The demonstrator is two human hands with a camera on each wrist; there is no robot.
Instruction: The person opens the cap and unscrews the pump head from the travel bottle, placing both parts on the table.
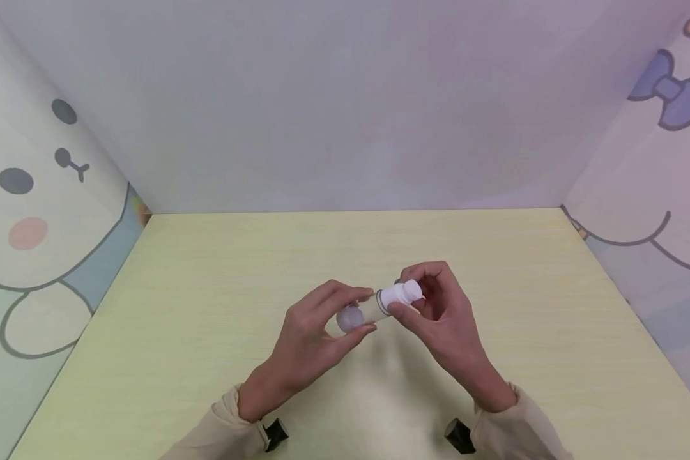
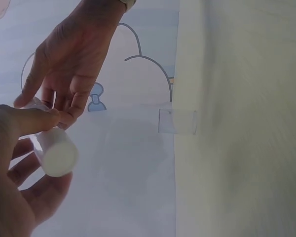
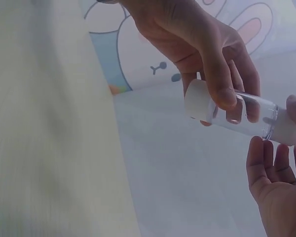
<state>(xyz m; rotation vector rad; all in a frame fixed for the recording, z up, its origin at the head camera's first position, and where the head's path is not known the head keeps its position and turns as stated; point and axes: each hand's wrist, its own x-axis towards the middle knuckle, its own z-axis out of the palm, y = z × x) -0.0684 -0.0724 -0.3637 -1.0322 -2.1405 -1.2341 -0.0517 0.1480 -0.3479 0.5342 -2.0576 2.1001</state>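
Note:
A small clear bottle [image 1: 371, 310] is held tilted above the table between both hands. Its white cap [image 1: 399, 294] points up and to the right, while a white bottom end [image 2: 60, 159] faces the left wrist camera. My left hand [image 1: 313, 329] grips the lower part of the bottle, thumb on one side and fingers on the other. With my right hand [image 1: 450, 326] I pinch the white cap end between thumb and fingers. Seen from the right wrist, the transparent body [image 3: 244, 111] looks colourless, and left fingers show through it.
Below the hands spreads a pale yellow tabletop [image 1: 236, 255]. A plain light wall [image 1: 345, 128] rises behind it, with cartoon-printed side panels [image 1: 63, 255] left and right. Black wrist-worn pieces [image 1: 459, 436] sit by the beige sleeves [image 1: 224, 425].

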